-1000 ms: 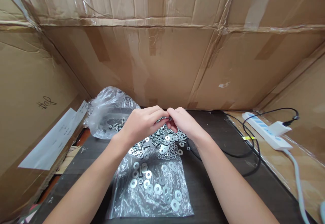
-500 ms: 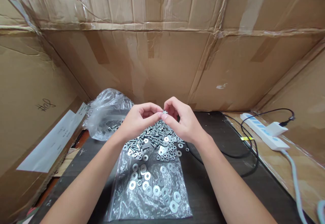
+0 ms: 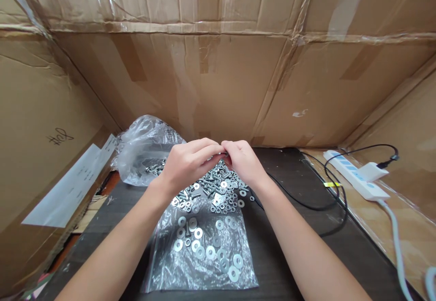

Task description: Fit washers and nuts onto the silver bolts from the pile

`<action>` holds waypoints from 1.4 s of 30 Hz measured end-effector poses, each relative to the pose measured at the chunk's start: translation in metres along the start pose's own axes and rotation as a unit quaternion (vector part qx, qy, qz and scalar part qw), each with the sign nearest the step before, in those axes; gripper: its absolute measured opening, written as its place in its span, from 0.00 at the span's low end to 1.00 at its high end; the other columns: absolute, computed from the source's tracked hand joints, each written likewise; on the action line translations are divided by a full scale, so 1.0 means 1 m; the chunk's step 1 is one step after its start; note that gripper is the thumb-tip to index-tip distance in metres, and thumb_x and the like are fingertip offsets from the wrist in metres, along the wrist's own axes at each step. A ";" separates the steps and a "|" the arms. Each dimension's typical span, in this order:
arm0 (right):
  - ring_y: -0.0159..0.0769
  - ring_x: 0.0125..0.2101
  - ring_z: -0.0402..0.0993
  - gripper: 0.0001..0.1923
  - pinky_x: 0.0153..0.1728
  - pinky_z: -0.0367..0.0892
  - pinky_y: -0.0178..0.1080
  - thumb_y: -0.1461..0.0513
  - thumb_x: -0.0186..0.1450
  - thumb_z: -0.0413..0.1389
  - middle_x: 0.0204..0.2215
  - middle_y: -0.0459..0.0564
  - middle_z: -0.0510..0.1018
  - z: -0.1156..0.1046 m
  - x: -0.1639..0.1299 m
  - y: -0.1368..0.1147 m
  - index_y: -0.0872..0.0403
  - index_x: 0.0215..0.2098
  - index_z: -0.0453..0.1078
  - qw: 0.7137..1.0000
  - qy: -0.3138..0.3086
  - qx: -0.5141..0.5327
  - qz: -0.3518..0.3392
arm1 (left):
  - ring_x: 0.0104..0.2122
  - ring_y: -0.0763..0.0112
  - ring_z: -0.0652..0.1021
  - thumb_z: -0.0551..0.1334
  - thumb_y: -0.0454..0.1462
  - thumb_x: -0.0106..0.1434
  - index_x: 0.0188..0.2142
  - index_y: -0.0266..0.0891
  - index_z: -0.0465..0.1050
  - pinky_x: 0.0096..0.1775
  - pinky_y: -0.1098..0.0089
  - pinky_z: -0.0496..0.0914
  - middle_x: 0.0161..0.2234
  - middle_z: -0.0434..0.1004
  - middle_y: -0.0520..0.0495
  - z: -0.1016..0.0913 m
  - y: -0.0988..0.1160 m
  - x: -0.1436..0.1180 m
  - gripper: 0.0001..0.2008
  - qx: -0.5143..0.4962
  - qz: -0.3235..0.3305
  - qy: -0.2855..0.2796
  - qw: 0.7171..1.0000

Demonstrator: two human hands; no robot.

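Observation:
My left hand point(image 3: 194, 162) and my right hand point(image 3: 243, 160) meet fingertip to fingertip above a heap of hardware. Pinched between them is a small metal bolt point(image 3: 225, 153), almost wholly covered by the fingers; whether a nut or washer sits on it cannot be made out. Below lie loose bolts point(image 3: 213, 186), hex nuts point(image 3: 227, 204) and flat washers point(image 3: 224, 184) in a mixed pile. Nearer to me, several large washers point(image 3: 210, 252), a bolt point(image 3: 187, 230) and a nut point(image 3: 187, 242) rest on a clear plastic bag point(image 3: 163, 271).
A crumpled clear bag point(image 3: 136, 132) with more bolts stands at the back left. Black cable point(image 3: 316, 208) loops over the dark table point(image 3: 282, 246) toward a white power strip point(image 3: 357, 180) on the right. Cardboard walls point(image 3: 231, 87) enclose the back and sides.
My hands have turned and closed in, so the bolt that showed between the fingertips is now mostly hidden. The view has shifted slightly; the pile looks the same.

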State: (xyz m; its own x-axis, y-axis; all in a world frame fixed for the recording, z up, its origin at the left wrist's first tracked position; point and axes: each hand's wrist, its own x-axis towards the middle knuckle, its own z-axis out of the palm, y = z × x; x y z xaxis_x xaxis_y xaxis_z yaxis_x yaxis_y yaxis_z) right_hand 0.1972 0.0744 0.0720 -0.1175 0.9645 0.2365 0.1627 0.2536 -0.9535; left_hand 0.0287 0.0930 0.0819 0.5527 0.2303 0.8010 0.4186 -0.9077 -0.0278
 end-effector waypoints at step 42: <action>0.26 0.12 0.52 0.24 0.17 0.51 0.34 0.59 0.65 0.45 0.08 0.41 0.56 -0.001 0.004 0.010 0.52 0.11 0.53 0.995 -0.051 0.005 0.088 | 0.29 0.76 0.78 0.60 0.34 0.68 0.38 0.40 0.77 0.30 0.75 0.68 0.33 0.81 0.52 0.002 -0.004 -0.003 0.06 0.025 -0.008 -0.075 0.997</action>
State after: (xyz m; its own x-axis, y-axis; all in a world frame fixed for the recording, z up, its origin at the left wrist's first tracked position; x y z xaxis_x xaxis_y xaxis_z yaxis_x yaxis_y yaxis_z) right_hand 0.1997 0.0811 0.0640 -0.1875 0.9812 0.0460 0.1796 0.0802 -0.9805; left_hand 0.0269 0.0964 0.0789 0.6447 0.2982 0.7039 0.4621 -0.8855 -0.0481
